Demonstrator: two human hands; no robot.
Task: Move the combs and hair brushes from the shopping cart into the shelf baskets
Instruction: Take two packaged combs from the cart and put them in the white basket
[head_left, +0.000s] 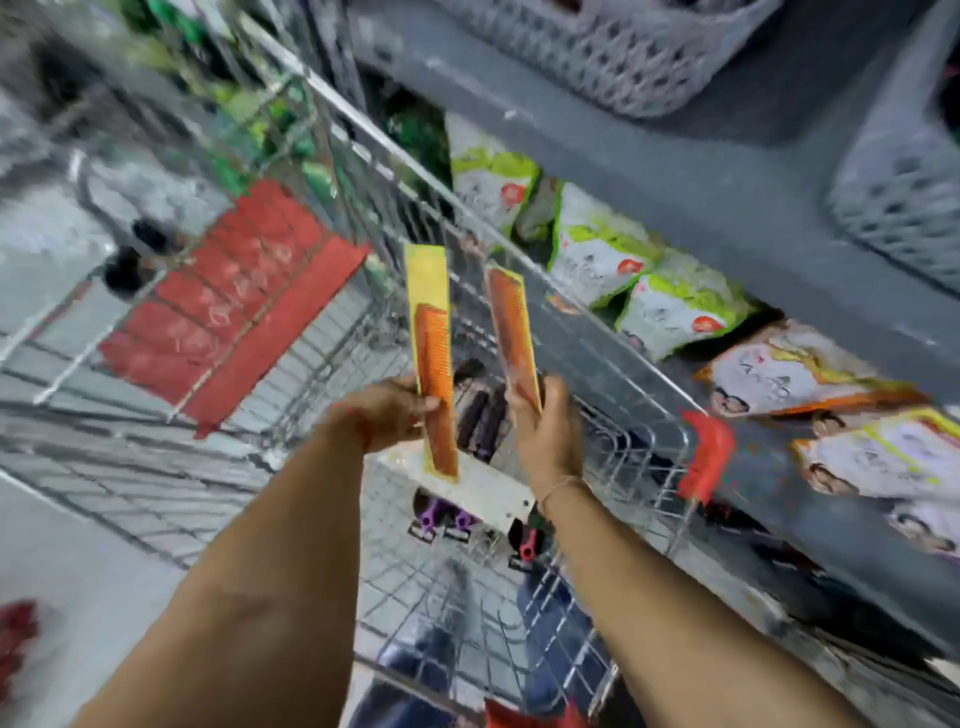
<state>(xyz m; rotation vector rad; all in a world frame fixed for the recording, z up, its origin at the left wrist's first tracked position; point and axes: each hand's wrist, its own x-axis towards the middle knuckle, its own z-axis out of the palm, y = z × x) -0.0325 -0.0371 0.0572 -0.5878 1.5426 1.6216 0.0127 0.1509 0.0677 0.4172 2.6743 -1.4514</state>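
Head view: above the wire shopping cart (363, 171), the left hand (387, 418) grips an orange comb in a yellow sleeve (434, 358), and the right hand (545, 431) grips a second orange packaged comb (511, 338). Purple-handled brushes (444, 517) lie in the cart. Grey perforated plastic baskets (639, 57) sit on the shelf, contents unseen.

shiny wire-metal cart (597, 395), glossy packaged plastic combs (434, 374), perforated plastic baskets (639, 57).

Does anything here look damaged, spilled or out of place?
Nothing stands out. The left hand and right hand each hold one packaged orange comb upright over the cart; blur hides finer detail.
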